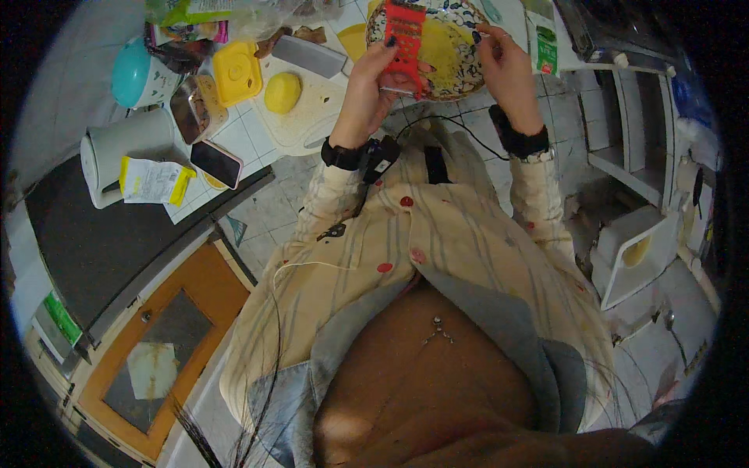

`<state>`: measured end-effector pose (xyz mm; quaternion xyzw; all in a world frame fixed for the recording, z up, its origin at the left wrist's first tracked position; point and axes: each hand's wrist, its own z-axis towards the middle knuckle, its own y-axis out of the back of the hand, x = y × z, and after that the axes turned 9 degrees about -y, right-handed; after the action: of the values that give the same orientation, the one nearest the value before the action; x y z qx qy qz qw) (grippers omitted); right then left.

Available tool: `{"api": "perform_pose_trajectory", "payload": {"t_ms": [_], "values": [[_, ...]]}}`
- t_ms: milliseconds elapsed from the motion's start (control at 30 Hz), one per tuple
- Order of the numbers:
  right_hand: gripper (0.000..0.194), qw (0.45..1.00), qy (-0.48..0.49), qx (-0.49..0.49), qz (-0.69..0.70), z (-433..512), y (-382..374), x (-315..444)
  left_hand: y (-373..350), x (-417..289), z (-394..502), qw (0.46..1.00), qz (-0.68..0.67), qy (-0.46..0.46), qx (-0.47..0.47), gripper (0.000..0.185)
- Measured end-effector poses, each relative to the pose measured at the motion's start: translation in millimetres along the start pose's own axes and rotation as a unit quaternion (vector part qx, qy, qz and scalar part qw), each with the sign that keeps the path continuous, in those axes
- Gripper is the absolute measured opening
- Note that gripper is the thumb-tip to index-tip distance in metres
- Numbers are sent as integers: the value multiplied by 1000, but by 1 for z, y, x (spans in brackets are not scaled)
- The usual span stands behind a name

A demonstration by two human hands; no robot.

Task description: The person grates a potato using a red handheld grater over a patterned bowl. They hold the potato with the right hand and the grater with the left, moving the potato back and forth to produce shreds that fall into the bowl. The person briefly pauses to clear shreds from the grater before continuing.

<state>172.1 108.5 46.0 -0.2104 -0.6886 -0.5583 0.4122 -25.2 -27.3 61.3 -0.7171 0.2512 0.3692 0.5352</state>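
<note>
My left hand [374, 70] grips a red plastic grater [404, 50] at its lower end. The grater lies over the left part of a bowl with a dark floral pattern [468, 73]. Yellow shreds [439, 55], which look like grated potato, are heaped inside. My right hand [508, 73] is at the bowl's right rim with its fingers bent; whether they clasp the rim is unclear. Left of the bowl, a peeled yellow potato [282, 93] rests on a white cutting board [298, 128]. A wide-bladed knife [310, 55] lies across the board's far part.
At left are a yellow lid [237, 73], a clear food container [198, 108], a phone [216, 164], a grey-white bin-like container [126, 146], a yellow-and-white packet [157, 180] and a turquoise-and-white tub [143, 76]. A black cable [456, 119] hangs between my wrists. Shelving [629, 128] stands right.
</note>
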Motion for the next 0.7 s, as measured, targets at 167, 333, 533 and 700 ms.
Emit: {"api": "perform_pose_trajectory", "payload": {"t_ms": [167,333,533,700], "values": [[38,945,12,168,279,-9,-12,13,-11,-2,-4,998,-55,21,29,38],[51,850,-92,261,448,-18,-16,30,-15,-2,-6,994,-97,18,44,40],[48,884,-32,260,388,-13,-18,30,-12,4,-7,974,-210,42,73,42],[41,914,45,203,349,3,-33,12,-12,12,-2,957,-276,52,75,42]]}}
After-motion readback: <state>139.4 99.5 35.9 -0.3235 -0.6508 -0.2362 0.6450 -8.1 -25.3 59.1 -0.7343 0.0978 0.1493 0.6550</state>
